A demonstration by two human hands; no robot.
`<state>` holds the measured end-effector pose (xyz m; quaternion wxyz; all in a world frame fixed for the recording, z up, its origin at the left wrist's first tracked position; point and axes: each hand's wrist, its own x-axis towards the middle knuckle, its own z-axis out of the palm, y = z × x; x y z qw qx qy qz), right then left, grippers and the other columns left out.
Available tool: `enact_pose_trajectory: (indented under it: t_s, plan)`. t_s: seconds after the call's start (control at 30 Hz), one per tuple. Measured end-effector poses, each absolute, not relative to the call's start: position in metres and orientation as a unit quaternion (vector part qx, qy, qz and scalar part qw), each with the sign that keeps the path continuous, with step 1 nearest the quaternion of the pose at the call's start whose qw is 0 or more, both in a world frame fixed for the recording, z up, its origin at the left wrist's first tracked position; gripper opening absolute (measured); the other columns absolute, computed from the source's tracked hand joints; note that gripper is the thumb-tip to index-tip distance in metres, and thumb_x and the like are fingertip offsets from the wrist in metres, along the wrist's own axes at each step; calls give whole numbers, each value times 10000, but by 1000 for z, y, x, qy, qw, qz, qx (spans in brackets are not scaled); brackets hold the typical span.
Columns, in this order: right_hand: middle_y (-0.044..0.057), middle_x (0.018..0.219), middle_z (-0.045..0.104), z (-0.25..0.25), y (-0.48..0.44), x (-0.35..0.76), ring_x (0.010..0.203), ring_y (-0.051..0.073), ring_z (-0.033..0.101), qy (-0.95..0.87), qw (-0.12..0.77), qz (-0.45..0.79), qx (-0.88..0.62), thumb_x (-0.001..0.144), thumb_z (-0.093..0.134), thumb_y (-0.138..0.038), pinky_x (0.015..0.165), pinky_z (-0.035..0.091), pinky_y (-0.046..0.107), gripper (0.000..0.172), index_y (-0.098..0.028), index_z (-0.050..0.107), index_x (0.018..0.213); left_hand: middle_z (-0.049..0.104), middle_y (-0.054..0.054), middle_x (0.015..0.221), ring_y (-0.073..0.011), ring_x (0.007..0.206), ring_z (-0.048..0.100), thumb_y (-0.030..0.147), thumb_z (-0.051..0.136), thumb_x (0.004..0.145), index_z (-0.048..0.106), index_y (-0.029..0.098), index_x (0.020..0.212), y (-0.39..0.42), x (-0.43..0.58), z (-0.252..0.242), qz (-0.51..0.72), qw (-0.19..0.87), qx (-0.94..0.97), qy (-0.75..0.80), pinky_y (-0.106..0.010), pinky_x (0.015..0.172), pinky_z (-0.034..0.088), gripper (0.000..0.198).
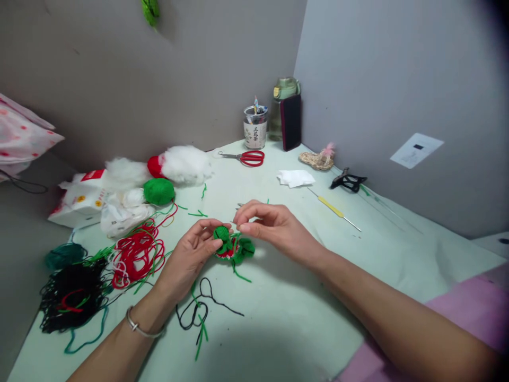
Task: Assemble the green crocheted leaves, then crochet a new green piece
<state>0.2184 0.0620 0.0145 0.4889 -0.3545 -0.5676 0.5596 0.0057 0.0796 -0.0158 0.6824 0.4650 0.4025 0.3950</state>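
Note:
My left hand (pixel 193 249) pinches a small green and red crocheted piece (pixel 233 246) between thumb and fingers, just above the pale green table (pixel 302 297). My right hand (pixel 270 223) is beside it on the right, its fingertips pressed together right at the piece's top edge; what they grip is too small to make out. Green yarn ends hang from the piece onto the table.
Tangled red yarn (pixel 137 253), black yarn (pixel 71 294) and a green yarn ball (pixel 159 191) lie left, with white stuffing (pixel 185 163) and bags. Red scissors (pixel 248 157), a jar of tools (pixel 255 126), a yellow crochet hook (pixel 332 208) and a tissue (pixel 295 177) lie farther back.

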Motion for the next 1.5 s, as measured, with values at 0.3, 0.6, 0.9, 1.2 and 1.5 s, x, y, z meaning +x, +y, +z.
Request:
enact_pose_trajectory:
  t_s: [0.3, 0.6, 0.9, 1.2, 1.5]
  plan:
    - [2, 764, 611, 11, 54, 212, 719, 142, 542, -709, 420, 327, -462, 938, 618, -164, 653, 393, 293, 142, -207, 743, 888, 736, -3, 997, -174, 1012, 660, 228, 829, 797, 709, 259, 1024, 81, 4, -15, 407, 679, 454, 408, -239, 889, 503, 259]
    - [-14, 687, 608, 5, 55, 211, 656, 141, 532, -742, 359, 298, -481, 911, 619, -112, 678, 383, 298, 148, -207, 721, 861, 721, -22, 1134, -168, 1045, 635, 236, 811, 813, 703, 242, 1052, 80, 3, -15, 399, 669, 474, 410, -235, 907, 494, 262]
    - [-17, 691, 614, 6, 54, 210, 633, 129, 525, -745, 361, 295, -477, 906, 613, -99, 696, 399, 288, 152, -197, 708, 839, 704, 5, 1057, -126, 970, 620, 233, 809, 826, 716, 241, 1058, 81, 3, -17, 398, 668, 484, 401, -193, 864, 484, 250]
    - [-17, 673, 603, 9, 53, 209, 628, 130, 521, -746, 343, 304, -483, 892, 603, -69, 659, 370, 274, 171, -193, 696, 819, 702, -1, 1077, -136, 974, 606, 244, 820, 813, 723, 245, 1026, 80, 3, -19, 397, 647, 504, 412, -218, 869, 482, 233]
    - [-35, 664, 571, 3, 50, 201, 602, 109, 445, -707, 350, 365, -494, 900, 551, -88, 616, 303, 256, 177, -188, 642, 786, 708, 10, 938, -129, 881, 627, 223, 885, 713, 717, 217, 969, 74, 9, -20, 437, 619, 484, 438, -217, 812, 504, 306]
